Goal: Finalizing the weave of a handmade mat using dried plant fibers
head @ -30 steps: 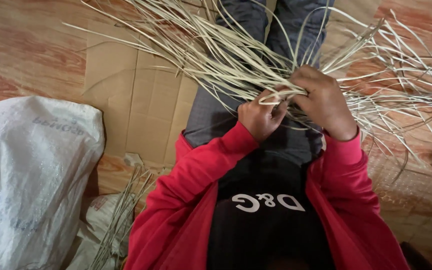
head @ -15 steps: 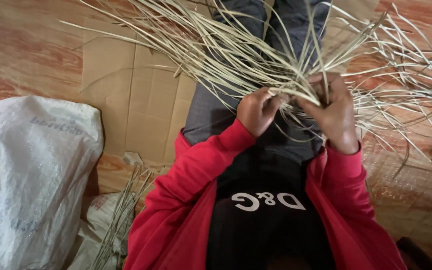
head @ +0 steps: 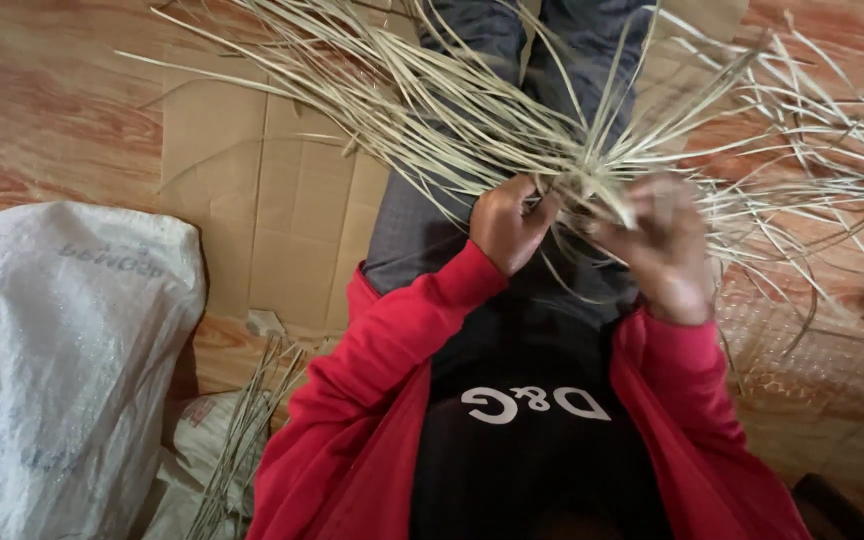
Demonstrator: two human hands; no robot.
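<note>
A spread of long pale cane strips (head: 422,100) fans out over my lap and the floor, meeting in a woven knot between my hands. My left hand (head: 505,222) pinches the strips at that knot from the left. My right hand (head: 662,245), blurred with motion, grips strips on the right side of the knot and bends them. Both arms wear red sleeves (head: 372,370). My grey trousers (head: 412,225) lie under the strips.
Flattened brown cardboard (head: 272,200) lies on the reddish wood-pattern floor (head: 42,100). A big white woven sack (head: 62,360) sits at the left. A small bundle of loose strips (head: 242,430) lies beside it, near my left elbow.
My right hand has shifted lower and turned, pulling strips down at the knot. The left hand has stayed almost still, holding the knot.
</note>
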